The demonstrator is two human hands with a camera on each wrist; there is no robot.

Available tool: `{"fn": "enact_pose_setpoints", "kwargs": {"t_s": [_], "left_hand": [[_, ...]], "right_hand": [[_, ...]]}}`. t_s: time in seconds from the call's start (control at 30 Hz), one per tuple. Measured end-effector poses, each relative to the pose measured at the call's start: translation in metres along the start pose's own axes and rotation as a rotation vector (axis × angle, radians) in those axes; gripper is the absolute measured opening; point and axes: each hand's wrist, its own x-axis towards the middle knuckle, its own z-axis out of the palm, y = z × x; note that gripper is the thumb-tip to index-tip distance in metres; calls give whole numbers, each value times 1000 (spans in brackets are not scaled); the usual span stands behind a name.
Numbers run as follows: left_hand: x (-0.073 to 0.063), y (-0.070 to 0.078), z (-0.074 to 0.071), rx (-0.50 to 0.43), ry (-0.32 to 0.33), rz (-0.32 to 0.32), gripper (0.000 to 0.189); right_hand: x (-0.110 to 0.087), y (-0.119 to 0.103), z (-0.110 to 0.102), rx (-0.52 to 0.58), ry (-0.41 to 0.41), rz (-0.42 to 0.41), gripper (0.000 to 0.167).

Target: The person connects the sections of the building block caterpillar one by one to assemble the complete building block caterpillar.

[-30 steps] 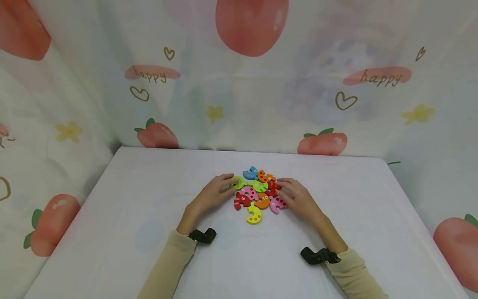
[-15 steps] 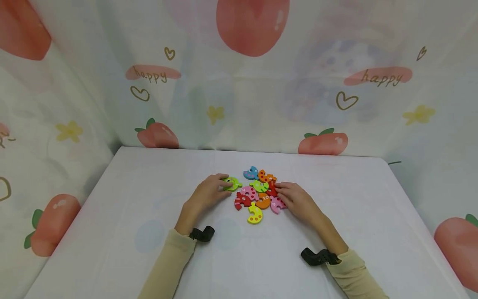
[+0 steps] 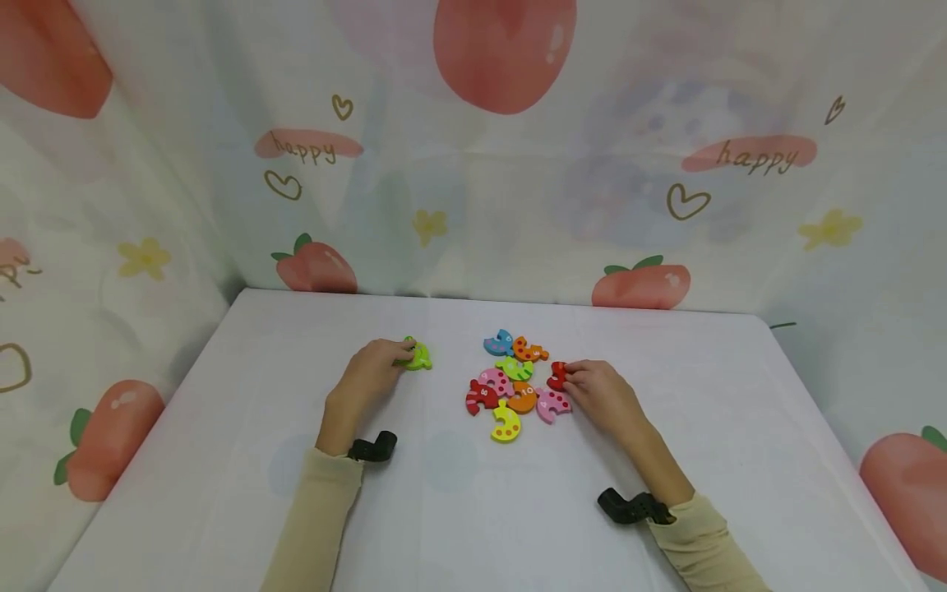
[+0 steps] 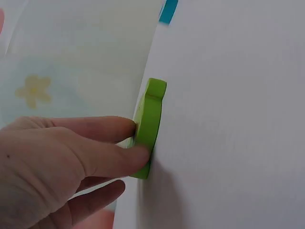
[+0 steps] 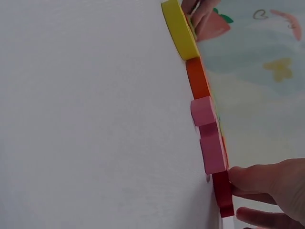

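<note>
My left hand (image 3: 364, 374) pinches a green animal-shaped puzzle piece (image 3: 420, 356), apart from the cluster on its left. In the left wrist view that green piece (image 4: 152, 112) stands out between thumb and fingertips. Over on the right, my right hand (image 3: 605, 398) pinches a red puzzle piece (image 3: 556, 376) at the cluster's right edge. The right wrist view has thumb and fingers against the red piece (image 5: 222, 193), beside a pink piece (image 5: 212, 143). Fingers partly cover both held pieces.
Several flat puzzle pieces lie together mid-table: blue (image 3: 498, 343), spotted orange (image 3: 528, 349), striped lime (image 3: 515, 368), red (image 3: 481, 396) and yellow (image 3: 506, 423) among them. A white cloth covers the table (image 3: 444, 526). A printed curtain (image 3: 510, 189) hangs behind it.
My left hand has taken hold of the green piece and drawn it leftward out of the cluster. My right hand has gripped the red piece and shifted it slightly right.
</note>
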Motion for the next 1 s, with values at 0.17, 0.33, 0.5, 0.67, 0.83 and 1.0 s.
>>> {"fn": "enact_pose_setpoints", "kwargs": {"t_s": [0.17,0.33,0.5,0.67,0.83,1.0], "left_hand": [[-10,-25,-8,-31,87,-54,31],[-12,-30,-12,-1,76,-12,29],[-11,-24,-14,12,49,-6,28],[-10,-22,-12,16,49,-25,33],[-9,-26,-9,64,62,-3,38],[-9,-33,-3,69,99,29,38]], "right_hand": [[0,0,1,-51,-18,23,27],[1,1,1,-31,-27,43,26],[3,6,2,35,-49,89,30],[3,13,4,90,-47,97,31],[4,22,-1,209,-19,109,40],[10,2,-8,321,31,38,53]]}}
